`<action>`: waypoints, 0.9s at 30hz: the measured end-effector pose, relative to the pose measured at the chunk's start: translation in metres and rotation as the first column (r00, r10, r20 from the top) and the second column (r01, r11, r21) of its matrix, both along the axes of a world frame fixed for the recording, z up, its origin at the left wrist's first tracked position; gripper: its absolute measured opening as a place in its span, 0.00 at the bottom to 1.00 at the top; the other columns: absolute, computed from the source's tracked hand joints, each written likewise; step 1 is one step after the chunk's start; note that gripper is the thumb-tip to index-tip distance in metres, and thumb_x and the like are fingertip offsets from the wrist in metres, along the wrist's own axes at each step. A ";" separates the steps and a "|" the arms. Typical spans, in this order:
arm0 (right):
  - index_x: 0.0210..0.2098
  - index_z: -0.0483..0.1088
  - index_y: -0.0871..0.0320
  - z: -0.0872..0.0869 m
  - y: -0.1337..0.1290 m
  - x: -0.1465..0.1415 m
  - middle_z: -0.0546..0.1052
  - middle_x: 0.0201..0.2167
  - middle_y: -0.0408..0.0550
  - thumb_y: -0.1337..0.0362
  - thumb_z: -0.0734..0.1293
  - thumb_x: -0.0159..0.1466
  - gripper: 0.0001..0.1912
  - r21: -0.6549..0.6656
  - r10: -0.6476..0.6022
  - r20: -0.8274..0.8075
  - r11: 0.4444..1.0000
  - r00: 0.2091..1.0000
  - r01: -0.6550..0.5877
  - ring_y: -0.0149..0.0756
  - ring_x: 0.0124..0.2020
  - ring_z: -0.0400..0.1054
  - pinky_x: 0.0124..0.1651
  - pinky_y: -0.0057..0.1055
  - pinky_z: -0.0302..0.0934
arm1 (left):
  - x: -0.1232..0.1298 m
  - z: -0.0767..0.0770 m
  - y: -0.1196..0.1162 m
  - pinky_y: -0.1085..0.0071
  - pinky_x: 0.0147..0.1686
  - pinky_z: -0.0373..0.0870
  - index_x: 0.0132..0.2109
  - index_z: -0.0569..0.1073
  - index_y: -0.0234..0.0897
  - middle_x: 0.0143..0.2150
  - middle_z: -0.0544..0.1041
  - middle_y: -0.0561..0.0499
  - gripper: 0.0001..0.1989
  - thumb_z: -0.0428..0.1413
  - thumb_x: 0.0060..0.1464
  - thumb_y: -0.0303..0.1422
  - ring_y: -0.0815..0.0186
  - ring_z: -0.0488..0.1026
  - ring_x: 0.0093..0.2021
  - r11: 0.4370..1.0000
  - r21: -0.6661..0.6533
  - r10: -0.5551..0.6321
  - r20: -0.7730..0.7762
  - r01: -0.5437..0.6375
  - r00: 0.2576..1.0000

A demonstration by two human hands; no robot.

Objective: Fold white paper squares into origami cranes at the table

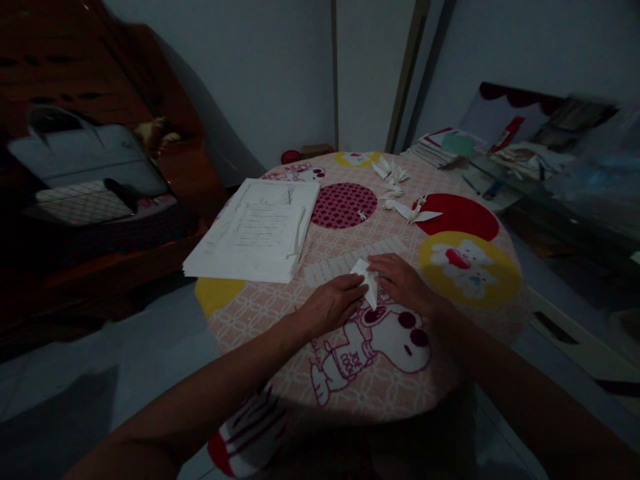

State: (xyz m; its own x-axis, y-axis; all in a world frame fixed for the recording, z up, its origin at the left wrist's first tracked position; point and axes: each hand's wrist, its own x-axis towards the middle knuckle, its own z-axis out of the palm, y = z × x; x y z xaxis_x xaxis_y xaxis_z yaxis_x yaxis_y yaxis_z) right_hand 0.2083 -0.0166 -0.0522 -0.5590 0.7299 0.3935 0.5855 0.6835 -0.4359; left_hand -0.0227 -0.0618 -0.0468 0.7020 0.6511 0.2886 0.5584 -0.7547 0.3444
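1 folded paper (371, 289) on the table (450, 357), gripped from 2 sides: L hand (334, 305) at its left edge, R hand (400, 281) at right. Beyond: 1 paper stack (265, 230), plus paper birds (427, 216), exact no. unclear.

Near the bench's (400, 403) near edge, lettering on the printed dog's shirt (354, 359) is reading "JOE COOL"; lines on the paper stack (223, 250) by the left edge are showing too small to read.
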 end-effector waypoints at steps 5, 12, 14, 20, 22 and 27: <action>0.36 0.75 0.59 0.000 0.012 -0.002 0.77 0.48 0.56 0.70 0.66 0.62 0.05 -0.051 0.010 0.010 0.999 1.000 -0.010 0.44 0.50 0.69 0.54 0.44 0.63 | 0.003 -0.001 -0.001 0.62 0.57 0.71 0.54 0.73 0.34 0.55 0.74 0.41 0.15 0.48 0.64 0.31 0.59 0.71 0.57 0.999 -0.007 -0.035 0.036 0.035 0.999; 0.32 0.73 0.58 0.010 0.019 -0.006 0.74 0.52 0.55 0.69 0.68 0.62 0.02 -0.116 0.057 0.024 0.992 0.998 -0.054 0.44 0.54 0.67 0.57 0.45 0.61 | 0.004 -0.006 -0.003 0.61 0.56 0.72 0.54 0.72 0.35 0.55 0.74 0.41 0.14 0.48 0.65 0.30 0.59 0.70 0.57 1.000 0.005 -0.031 0.083 0.031 0.996; 0.31 0.73 0.58 0.008 0.018 -0.007 0.74 0.52 0.56 0.70 0.68 0.61 0.03 -0.138 0.047 0.007 0.989 0.999 -0.045 0.44 0.55 0.66 0.57 0.45 0.60 | 0.004 -0.006 -0.004 0.62 0.55 0.72 0.54 0.72 0.34 0.55 0.74 0.41 0.14 0.48 0.65 0.29 0.60 0.71 0.56 0.999 0.012 -0.032 0.085 0.032 0.996; 0.28 0.72 0.57 0.002 0.016 -0.009 0.73 0.52 0.52 0.71 0.68 0.60 0.05 -0.225 -0.030 -0.108 0.974 0.994 0.005 0.43 0.53 0.67 0.57 0.45 0.60 | 0.003 -0.008 -0.003 0.62 0.55 0.72 0.54 0.72 0.33 0.54 0.74 0.41 0.14 0.49 0.64 0.28 0.59 0.71 0.56 0.999 0.031 -0.042 0.100 0.039 0.994; 0.28 0.72 0.56 0.001 0.015 -0.010 0.73 0.52 0.51 0.71 0.68 0.59 0.05 -0.252 -0.052 -0.138 0.968 0.989 0.016 0.43 0.53 0.67 0.57 0.44 0.60 | 0.003 -0.010 -0.003 0.61 0.55 0.72 0.54 0.71 0.32 0.54 0.74 0.41 0.14 0.50 0.63 0.28 0.59 0.71 0.55 0.998 0.043 -0.048 0.109 0.044 0.993; 0.27 0.72 0.56 0.002 0.013 -0.012 0.73 0.51 0.52 0.71 0.68 0.58 0.05 -0.267 -0.066 -0.178 0.963 0.982 0.016 0.44 0.53 0.67 0.57 0.45 0.60 | 0.003 -0.010 -0.002 0.61 0.55 0.72 0.58 0.67 0.33 0.54 0.73 0.41 0.17 0.49 0.63 0.27 0.60 0.70 0.55 0.997 0.043 -0.074 0.101 0.070 0.992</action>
